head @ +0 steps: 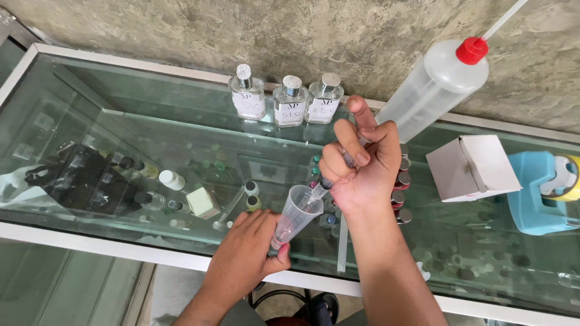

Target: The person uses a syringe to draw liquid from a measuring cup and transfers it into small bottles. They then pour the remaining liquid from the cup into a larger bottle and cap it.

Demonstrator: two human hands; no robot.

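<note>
My left hand (244, 250) grips a small clear plastic measuring cup (294, 212) that stands tilted on the glass counter top (121, 145). My right hand (362, 163) is closed around a syringe (320, 188), thumb on its plunger, with the tip pointing down into the cup's mouth. Pinkish liquid shows low in the cup. Three clear glass perfume bottles (289, 99) with silver caps and white labels stand in a row at the back by the wall.
A large plastic squeeze bottle (432, 87) with a red cap and a long nozzle leans at the back right. A white cardboard box (471, 166) and a blue tape dispenser (538, 193) lie to the right. Small bottles sit on shelves under the glass.
</note>
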